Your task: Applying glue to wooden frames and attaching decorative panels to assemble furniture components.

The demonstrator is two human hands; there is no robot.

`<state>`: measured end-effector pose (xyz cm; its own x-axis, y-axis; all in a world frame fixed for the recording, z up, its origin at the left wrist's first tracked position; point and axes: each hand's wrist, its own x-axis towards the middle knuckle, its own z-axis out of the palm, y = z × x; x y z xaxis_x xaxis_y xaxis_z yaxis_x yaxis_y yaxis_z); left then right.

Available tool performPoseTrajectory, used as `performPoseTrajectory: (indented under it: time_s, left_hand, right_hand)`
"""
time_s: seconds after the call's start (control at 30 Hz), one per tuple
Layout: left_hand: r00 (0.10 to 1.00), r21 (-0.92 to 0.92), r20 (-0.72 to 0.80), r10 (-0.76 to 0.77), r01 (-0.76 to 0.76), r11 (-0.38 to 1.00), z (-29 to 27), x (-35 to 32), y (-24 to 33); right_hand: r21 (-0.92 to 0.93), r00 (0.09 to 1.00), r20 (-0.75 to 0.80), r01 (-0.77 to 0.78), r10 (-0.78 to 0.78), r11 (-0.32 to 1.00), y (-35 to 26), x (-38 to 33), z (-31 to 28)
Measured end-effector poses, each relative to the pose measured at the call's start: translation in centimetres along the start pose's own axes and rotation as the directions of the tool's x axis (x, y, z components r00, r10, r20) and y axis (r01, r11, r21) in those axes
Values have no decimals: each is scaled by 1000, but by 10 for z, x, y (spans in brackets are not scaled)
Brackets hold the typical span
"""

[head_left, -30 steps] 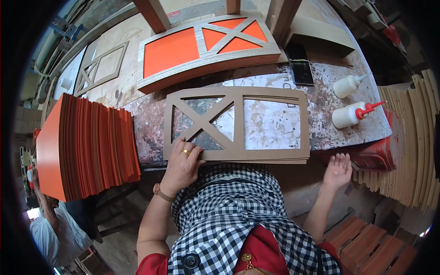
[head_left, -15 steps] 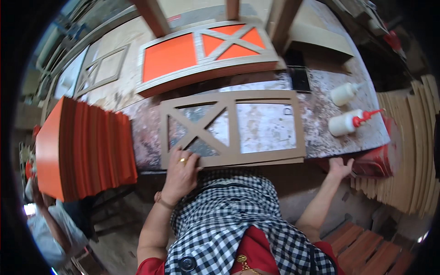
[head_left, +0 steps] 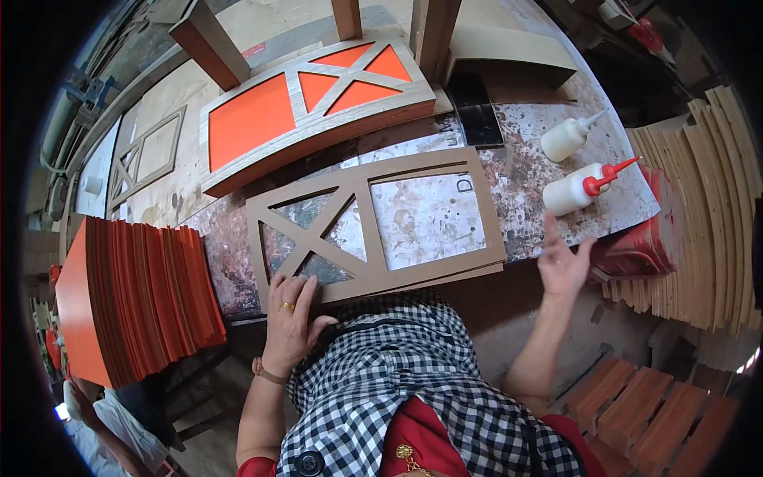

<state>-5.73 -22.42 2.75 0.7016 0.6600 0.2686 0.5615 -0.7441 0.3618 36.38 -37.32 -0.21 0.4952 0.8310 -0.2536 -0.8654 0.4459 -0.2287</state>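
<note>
A brown board frame with an X lattice on its left and a rectangular opening on its right lies at the table's front edge. A second layer shows beneath its lower edge. My left hand grips the frame's lower left rail, fingers over the top and thumb at the front edge. To the right, my right hand is open and empty, its index finger pointing at a white squeeze bottle with a red nozzle. Fingertip contact cannot be told. Another white bottle with a pale nozzle lies behind it.
An orange panel box with pale trim lies beyond the frame, near upright wooden posts. Orange boards are stacked left. A dark phone-like slab, a red container and pale boards stand right. Another person is lower left.
My right hand has risen from below the table edge toward the bottles, index finger extended. My left hand stays on the frame. The whole view has shifted and tilted.
</note>
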Motion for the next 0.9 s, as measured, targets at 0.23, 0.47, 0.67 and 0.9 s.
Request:
performPoseTrajectory:
  time_s: [0.23,0.47,0.67,0.9]
  left_hand:
    - [990,131,-139,-34,52,990,-8,-36,-13]
    - [947,66,-247,-204,226,972,-8,-49,-20]
    - [864,-43,-436,-251,259,965,1,-45,-37]
    - [677,-379,-541,-499,334,863,11,-37,-63]
  right_hand:
    - [601,985,-147,14,93,799,10,56,19]
    - [286,933,-331,243,-143,927,6,87,14]
    - [-164,922,-137,341,-363,926,38,54,30]
    - [-427,965,193,246,-177,870,139,47,101]
